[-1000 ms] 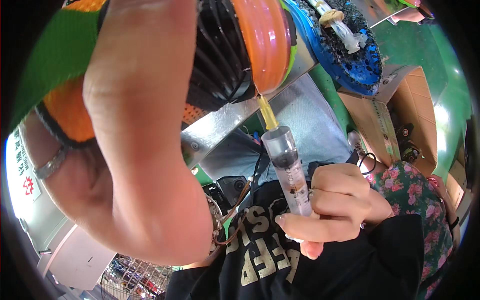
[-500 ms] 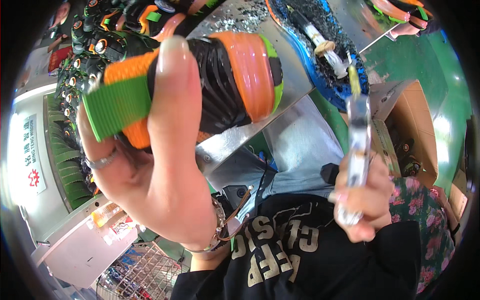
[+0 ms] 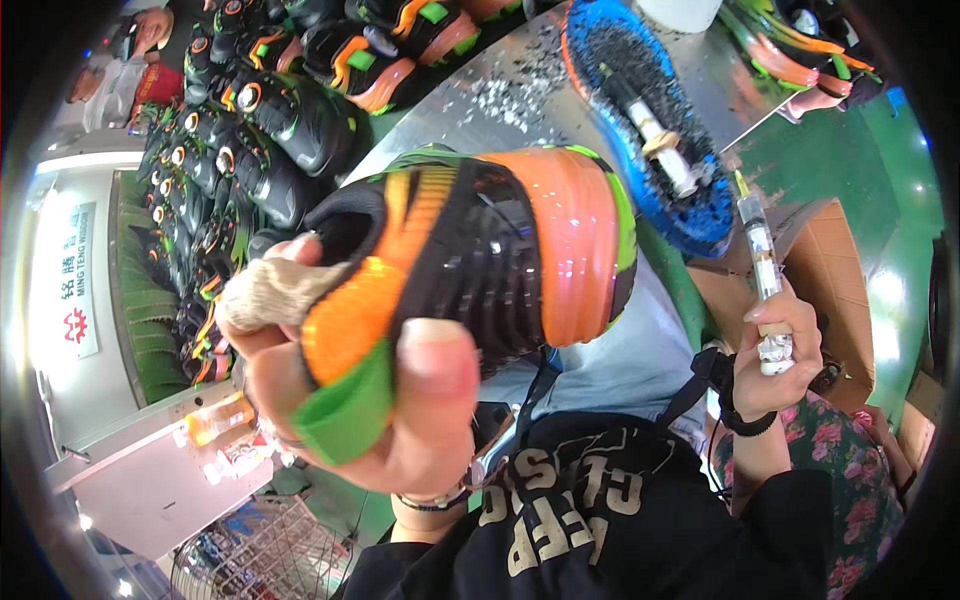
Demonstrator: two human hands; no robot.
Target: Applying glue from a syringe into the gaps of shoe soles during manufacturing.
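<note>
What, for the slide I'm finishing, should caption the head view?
Left hand grips an orange-black shoe, right hand holds a syringe; a blue tray lies on the metal table.

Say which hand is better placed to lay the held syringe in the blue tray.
Likely the right hand: it holds the syringe, near the blue tray. The left hand has its grip on the shoe.

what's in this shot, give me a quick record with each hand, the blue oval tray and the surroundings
left hand: grips an orange, black and green shoe at the end with the green fabric loop
right hand: holds a clear syringe with a yellow tip, apart from the shoe
blue oval tray: contains black granules and a second syringe
surroundings: shiny metal table; brown cardboard box
</note>
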